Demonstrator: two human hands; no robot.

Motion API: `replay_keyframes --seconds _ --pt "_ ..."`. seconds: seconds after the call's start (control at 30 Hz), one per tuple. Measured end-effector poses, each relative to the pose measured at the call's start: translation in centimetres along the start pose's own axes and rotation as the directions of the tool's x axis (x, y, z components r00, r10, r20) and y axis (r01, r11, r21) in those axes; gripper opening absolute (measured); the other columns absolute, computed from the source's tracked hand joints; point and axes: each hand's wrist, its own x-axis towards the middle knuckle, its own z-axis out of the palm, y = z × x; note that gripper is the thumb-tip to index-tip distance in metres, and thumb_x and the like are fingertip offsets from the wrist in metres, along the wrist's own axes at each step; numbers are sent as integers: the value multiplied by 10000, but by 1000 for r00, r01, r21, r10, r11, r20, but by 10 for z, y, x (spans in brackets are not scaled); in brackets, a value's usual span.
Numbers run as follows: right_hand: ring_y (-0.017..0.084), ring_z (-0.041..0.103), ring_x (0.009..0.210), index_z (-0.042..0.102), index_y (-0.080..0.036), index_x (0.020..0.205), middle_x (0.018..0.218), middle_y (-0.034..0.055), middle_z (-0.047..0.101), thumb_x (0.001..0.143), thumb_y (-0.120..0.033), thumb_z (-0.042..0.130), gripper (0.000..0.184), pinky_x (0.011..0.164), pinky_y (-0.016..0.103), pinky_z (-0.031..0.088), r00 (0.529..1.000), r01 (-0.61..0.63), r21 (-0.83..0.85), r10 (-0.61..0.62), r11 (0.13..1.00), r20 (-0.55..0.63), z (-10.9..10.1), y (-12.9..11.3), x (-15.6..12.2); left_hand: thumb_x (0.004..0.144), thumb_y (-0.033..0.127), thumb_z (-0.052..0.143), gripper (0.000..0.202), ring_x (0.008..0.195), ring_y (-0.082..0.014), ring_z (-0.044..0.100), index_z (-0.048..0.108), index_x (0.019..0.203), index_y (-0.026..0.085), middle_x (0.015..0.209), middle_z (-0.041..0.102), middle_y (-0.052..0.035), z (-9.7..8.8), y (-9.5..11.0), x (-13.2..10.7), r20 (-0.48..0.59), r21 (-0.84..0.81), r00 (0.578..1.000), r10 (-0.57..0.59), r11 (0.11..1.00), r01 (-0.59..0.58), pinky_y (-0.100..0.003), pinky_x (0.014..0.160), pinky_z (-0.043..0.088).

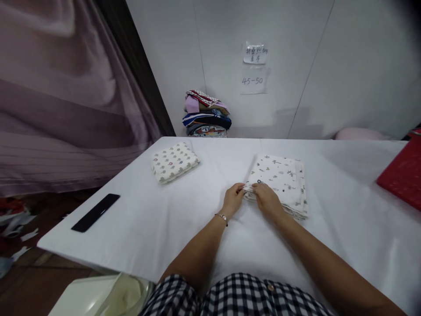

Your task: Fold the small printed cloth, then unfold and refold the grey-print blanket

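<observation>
A white cloth [279, 175] printed with small dark plant-like figures lies folded into a thick square on the white table. My left hand [234, 197] pinches its near left corner between thumb and fingers; a bracelet circles that wrist. Close beside it, my right hand [265, 197] grips the near edge of the same cloth, fingertips on the top layer and the thumb hidden. The two hands are a short way apart. Farther left, a second folded cloth [174, 162] with rows of grey-green motifs lies by itself.
A long black flat object [96, 213] lies near the table's [148, 237] left edge. Folded fabrics [207, 114] are stacked beyond the far edge, by a wall with paper notes [254, 80]. Red material [403, 171] is at right, a pale bin [95, 294] below left, a curtain [66, 96] left.
</observation>
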Motion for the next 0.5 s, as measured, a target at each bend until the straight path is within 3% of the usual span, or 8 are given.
replay_keyframes --seconds 0.07,0.17,0.33,0.5 --pt "210 482 1055 603 -161 920 1161 101 566 861 -128 367 246 868 332 382 996 68 8 -68 998 -53 1 -1 -3 794 194 533 218 833 -130 617 603 1000 198 931 674 -26 0 1 -1 -4 11 1000 7 1000 -6 -266 778 480" --pt "245 426 1143 618 -177 946 1232 102 530 869 -180 400 231 891 384 360 996 50 -61 -54 997 -74 -1 -4 -5 803 203 522 230 839 -131 613 589 1024 199 934 668 -26 0 4 -2 -17 51 1000 12 999 -11 -273 784 482" --pt "272 345 1231 613 -177 1037 1318 117 470 880 -233 418 257 929 430 313 999 -14 -166 9 986 -32 -4 -13 -1 810 182 495 226 812 -125 612 576 1020 205 915 662 -16 1 10 -2 -21 73 1000 9 997 -7 -268 766 486" --pt "279 322 1255 622 -143 1020 1323 108 470 873 -161 398 269 931 407 313 999 47 -220 -41 974 29 2 -14 9 801 176 498 244 804 -119 604 565 1034 205 911 652 -17 0 14 -4 -35 71 999 14 997 -12 -256 752 477"
